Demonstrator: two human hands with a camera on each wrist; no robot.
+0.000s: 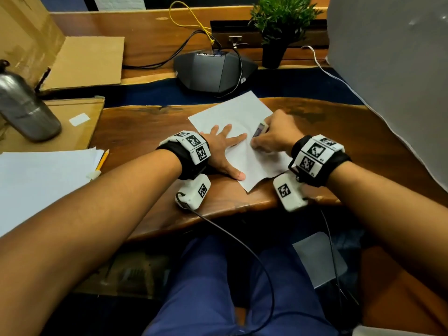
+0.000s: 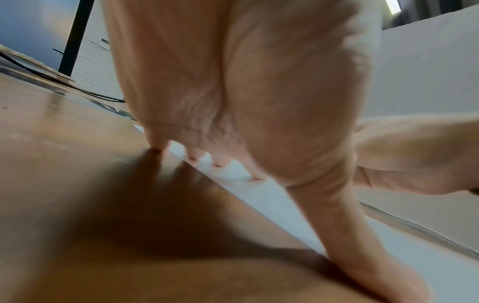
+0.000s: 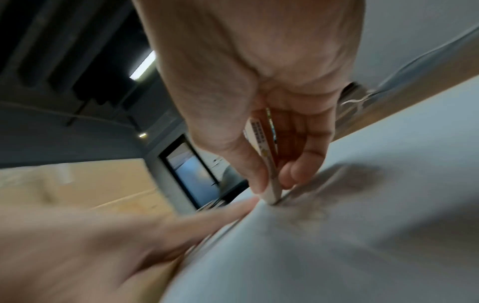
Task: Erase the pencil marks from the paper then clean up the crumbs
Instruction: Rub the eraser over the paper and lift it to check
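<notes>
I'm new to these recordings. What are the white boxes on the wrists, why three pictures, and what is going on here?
No machine here: a person works bare-handed. The white boxes are wrist cameras; the top picture comes from a head camera, the other two look along each hand. On the wooden desk lies a sheet of paper. The left hand presses it flat with spread fingers. The right hand grips an eraser, its end on the paper. A pencil lies beside a paper stack at left.

A: Bkgd? Dark wood surface (image 1: 145, 127), potted plant (image 1: 278, 27) and black conference phone (image 1: 213, 71) beyond the hands.
B: Cardboard (image 1: 82, 61) far left, grey panel (image 1: 392, 69) right. Ceiling light (image 3: 142, 66) overhead.
</notes>
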